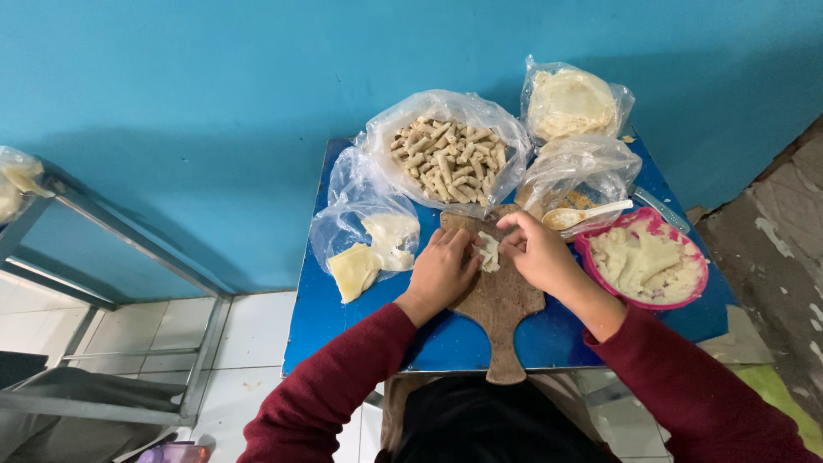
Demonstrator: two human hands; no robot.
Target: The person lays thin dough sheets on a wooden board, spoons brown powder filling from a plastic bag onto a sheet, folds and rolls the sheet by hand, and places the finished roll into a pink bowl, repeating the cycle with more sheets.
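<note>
My left hand (442, 270) and my right hand (537, 251) meet over a wooden cutting board (501, 309) on a small blue table (334, 317). Between their fingertips lies a pale piece of dough wrapper (489, 251), and both hands pinch it from either side. Both sleeves are dark red. Behind the board a clear plastic bag holds several finished rolled sticks (447, 159).
A pink bowl (645, 225) of white filling stands at the right, with a spoon (591, 213) resting beside it. Bags of flat wrappers (570, 103) sit at the back right, another bag with pale sheets (369, 244) at the left. A metal rack (129, 257) stands left of the table.
</note>
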